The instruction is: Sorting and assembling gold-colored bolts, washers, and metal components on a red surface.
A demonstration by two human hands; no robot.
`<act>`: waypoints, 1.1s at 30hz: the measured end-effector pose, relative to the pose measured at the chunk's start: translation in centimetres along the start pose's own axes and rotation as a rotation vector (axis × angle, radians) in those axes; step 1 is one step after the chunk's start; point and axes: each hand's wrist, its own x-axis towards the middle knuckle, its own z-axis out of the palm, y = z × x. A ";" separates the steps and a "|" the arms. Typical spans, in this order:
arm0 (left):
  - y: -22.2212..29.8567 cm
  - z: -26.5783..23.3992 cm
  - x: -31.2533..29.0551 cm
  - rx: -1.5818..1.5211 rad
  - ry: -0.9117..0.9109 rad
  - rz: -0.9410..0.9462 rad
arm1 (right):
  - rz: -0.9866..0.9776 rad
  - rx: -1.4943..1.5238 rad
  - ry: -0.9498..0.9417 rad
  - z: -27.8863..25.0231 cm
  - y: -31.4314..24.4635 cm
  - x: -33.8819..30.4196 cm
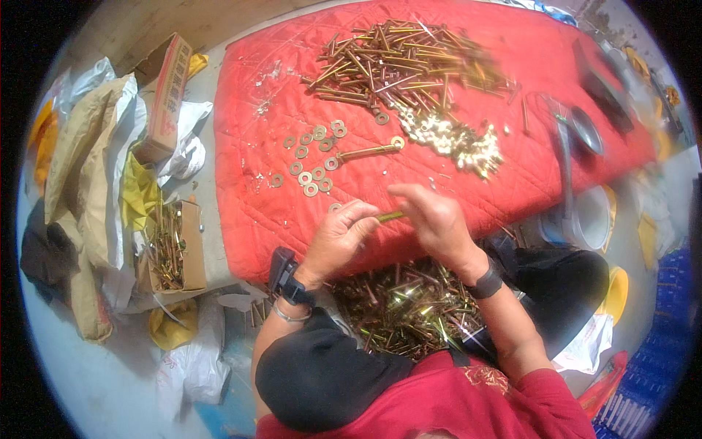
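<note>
My left hand [340, 238] is closed around one end of a brass-coloured bolt [391, 216], over the near edge of the red quilted cloth [270, 227]. Beside the bolt's other end, my right hand [436, 223] has its fingers stretched out; whether its palm touches the bolt is hidden. Several flat washers [301, 152] lie scattered beyond my left hand. Among them rests another long bolt [365, 152] with a washer [398, 143] by its right end. Farther off are a heap of shiny nuts [453, 140] and a large pile of long bolts [402, 62].
Below my hands, a mass of finished-looking bolts [409, 311] lies between my legs. A small cardboard box [191, 245] of bolts stands left, near a long carton [170, 91] and sacks [95, 172]. A clear bucket [589, 219] and a dark round dish [586, 132] are right.
</note>
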 end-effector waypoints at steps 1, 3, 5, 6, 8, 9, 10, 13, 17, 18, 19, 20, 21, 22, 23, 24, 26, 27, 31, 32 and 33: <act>0.2 0.1 0.1 0.028 -0.010 0.025 | 0.064 0.060 -0.015 0.0 0.0 -0.1; 0.0 0.1 0.2 0.026 0.007 0.048 | 0.062 0.021 0.044 -0.3 -1.1 0.2; -0.9 0.0 0.2 -0.032 0.062 0.044 | -0.004 -0.034 0.075 -0.1 -1.4 0.3; -0.5 0.1 0.3 -0.021 0.025 -0.008 | -0.064 -0.081 0.082 0.1 -0.7 0.2; 0.8 0.3 0.4 0.002 -0.047 -0.111 | -0.065 -0.117 0.100 0.1 0.4 -0.1; 0.6 0.2 0.3 -0.029 -0.034 -0.097 | -0.009 -0.095 0.104 0.3 0.3 0.2; 0.4 0.2 0.2 -0.060 -0.020 -0.083 | 0.135 -0.067 0.069 -0.2 -0.1 0.0; 0.7 0.0 0.3 0.022 -0.101 0.062 | 0.261 0.080 0.097 -1.0 -0.2 0.1; 2.1 -0.3 1.8 0.318 -0.279 0.555 | 0.288 0.168 0.152 -1.5 1.4 -0.1; 2.1 -0.4 2.3 0.386 -0.159 0.545 | 0.298 0.173 0.148 -1.5 1.8 -0.1; 2.1 -0.7 2.9 0.453 -0.038 0.534 | 0.308 0.178 0.144 -1.5 2.1 -0.1; 2.1 -0.9 3.5 0.520 0.083 0.521 | 0.352 0.164 0.114 -1.5 2.2 -0.1; 2.0 -0.8 4.7 0.667 0.201 0.538 | 0.350 0.149 0.117 -1.5 3.1 -0.5; 1.9 -0.9 5.8 0.820 0.325 0.551 | 0.344 0.141 0.117 -0.9 4.2 -0.7; 1.7 -1.0 6.8 0.970 0.452 0.560 | 0.337 0.132 0.116 -0.7 5.2 -1.1; 1.2 -1.4 7.3 1.027 0.445 0.505 | 0.338 0.137 0.126 -0.6 5.1 -0.9; -0.2 -2.7 7.5 1.137 0.433 0.388 | 0.339 0.149 0.142 -0.1 4.8 -0.6; -0.3 -2.8 7.6 1.122 0.412 0.391 | 0.335 0.142 0.144 -0.2 4.9 -0.6; -1.7 -3.3 7.2 0.775 0.347 0.419 | 0.340 0.249 0.186 0.1 5.6 -1.0; -2.3 -3.3 6.9 0.616 0.332 0.427 | 0.346 0.308 0.205 0.2 5.7 -1.2; -2.2 -3.2 6.2 0.347 0.289 0.296 | 0.340 0.260 0.202 0.0 5.5 -1.2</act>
